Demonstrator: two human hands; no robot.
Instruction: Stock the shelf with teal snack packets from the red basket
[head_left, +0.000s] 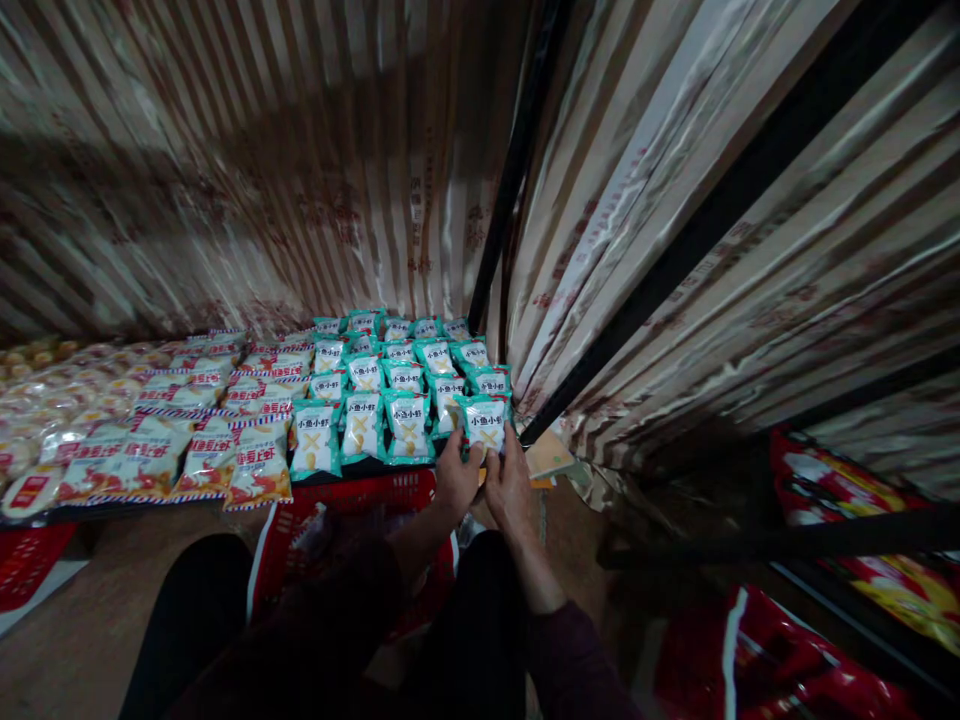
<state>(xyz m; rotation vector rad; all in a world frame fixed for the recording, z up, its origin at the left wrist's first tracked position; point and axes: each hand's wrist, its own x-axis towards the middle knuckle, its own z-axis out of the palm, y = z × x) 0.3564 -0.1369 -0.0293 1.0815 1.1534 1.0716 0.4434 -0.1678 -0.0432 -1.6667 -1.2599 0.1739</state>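
A teal-and-white snack packet (486,420) stands at the front right end of the shelf. My left hand (456,474) grips its lower left side, and my right hand (511,482) grips its lower right side, thumbs toward the middle. Left of it, matching teal packets (362,425) are lined up in several rows, printed sides up. Farther left lie rows of red-and-white packets (208,460) with striped edges.
Round, clear-wrapped goods (90,390) fill the shelf's left part. A red basket (281,540) sits below, in front of my knees. Black metal posts (600,340) rise at the right, before draped striped sheeting (360,170). Red and yellow packages (840,480) lie at the far right.
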